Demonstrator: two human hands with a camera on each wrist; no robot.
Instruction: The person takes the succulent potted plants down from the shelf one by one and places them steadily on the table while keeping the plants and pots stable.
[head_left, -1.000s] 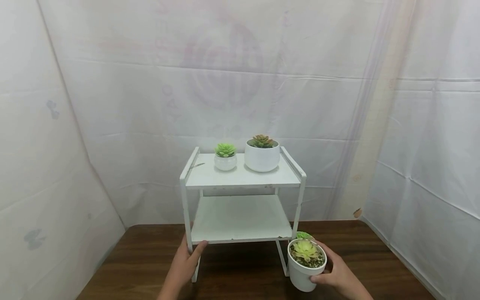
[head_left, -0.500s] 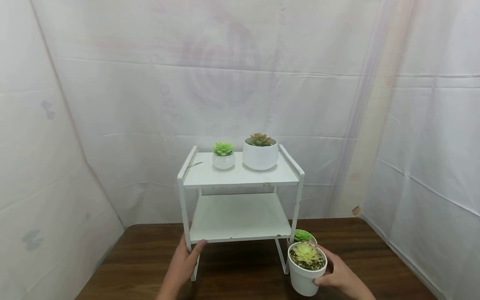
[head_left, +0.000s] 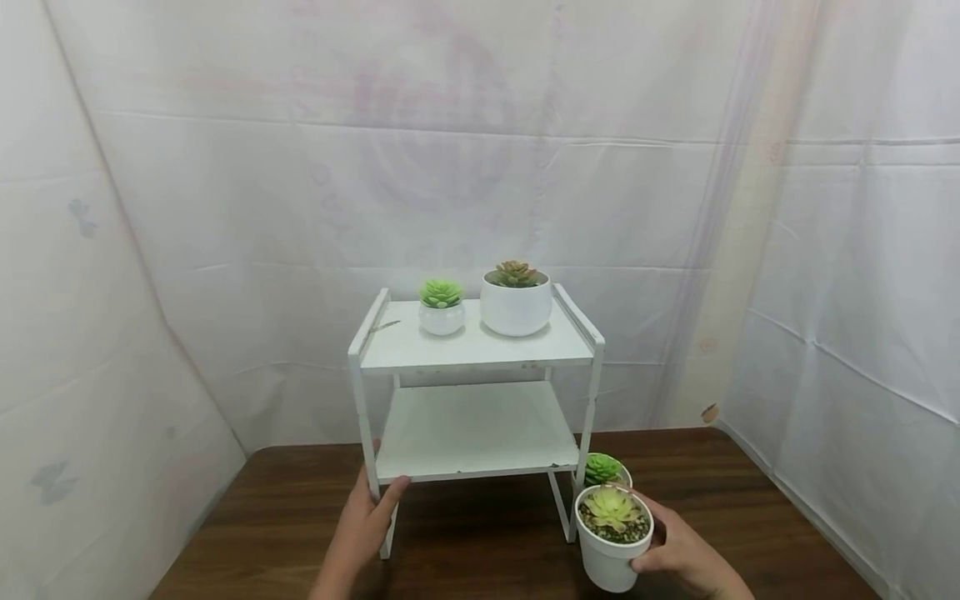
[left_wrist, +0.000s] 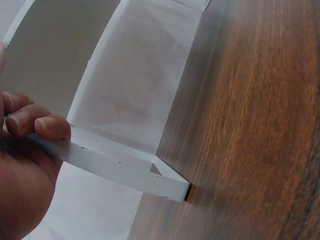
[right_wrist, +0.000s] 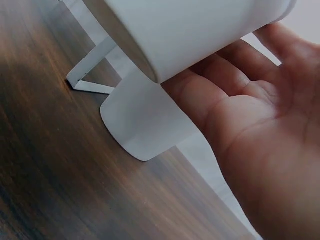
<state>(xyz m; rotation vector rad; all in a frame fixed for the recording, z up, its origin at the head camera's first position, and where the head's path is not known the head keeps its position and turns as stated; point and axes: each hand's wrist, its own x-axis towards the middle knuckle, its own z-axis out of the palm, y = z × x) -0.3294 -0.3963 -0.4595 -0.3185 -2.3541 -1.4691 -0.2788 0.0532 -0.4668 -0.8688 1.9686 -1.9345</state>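
A white two-tier shelf [head_left: 480, 429] stands on the brown wooden table. My left hand [head_left: 358, 525] grips its front left leg just below the lower tier; the left wrist view shows fingers curled round the white leg [left_wrist: 120, 167]. My right hand [head_left: 681, 550] holds a white potted succulent [head_left: 609, 560] with pale yellow-green leaves, beside the front right leg. In the right wrist view this pot [right_wrist: 200, 35] is tilted and its base is off the table. Close behind it, a second white pot [right_wrist: 145, 117] with a bright green succulent [head_left: 602, 468] rests on the table, partly hidden.
On the upper tier sit a small white pot with a green succulent [head_left: 441, 307] and a larger white pot with a reddish-green succulent [head_left: 515, 302]. The wooden table [head_left: 285, 500] reaches back to a white cloth backdrop [head_left: 262, 208], which also hangs at both sides.
The view has shifted slightly, so the shelf sits a little further left and higher. The held pot came slightly nearer, uncovering more of the pot behind. Both hands keep their holds.
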